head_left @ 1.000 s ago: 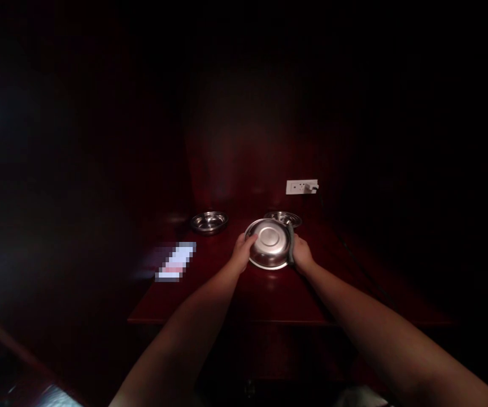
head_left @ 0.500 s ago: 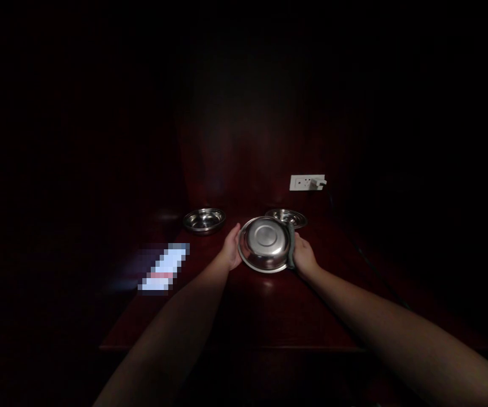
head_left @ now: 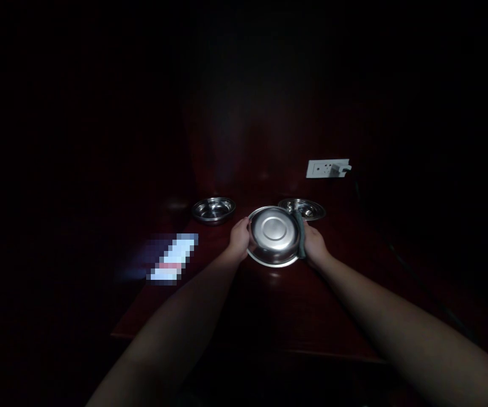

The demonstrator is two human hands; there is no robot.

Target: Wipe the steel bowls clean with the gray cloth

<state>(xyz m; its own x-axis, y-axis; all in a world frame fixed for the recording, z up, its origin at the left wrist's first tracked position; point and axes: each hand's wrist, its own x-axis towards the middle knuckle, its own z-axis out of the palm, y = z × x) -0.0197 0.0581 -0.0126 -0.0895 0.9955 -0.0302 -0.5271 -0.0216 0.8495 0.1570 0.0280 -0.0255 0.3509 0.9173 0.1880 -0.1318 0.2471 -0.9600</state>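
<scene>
Both my hands hold a steel bowl (head_left: 274,234) just above a dark red table, its underside tilted toward me. My left hand (head_left: 239,238) grips the bowl's left rim with curled fingers. My right hand (head_left: 314,244) grips the right rim and presses a grey cloth (head_left: 299,236) against that edge. Two more steel bowls rest on the table behind: one at the back left (head_left: 213,208), one at the back right (head_left: 302,208), partly hidden by the held bowl.
The dark red table (head_left: 269,305) sits in a very dim corner with wooden walls. A white wall socket (head_left: 326,168) with a plug and a dark cable is at the back right. A blurred bright patch (head_left: 173,259) lies on the table's left part.
The bowl has tipped back a little, and my left hand has closed onto its rim after standing slightly off it. The view has shifted left, so everything sits further right and higher.
</scene>
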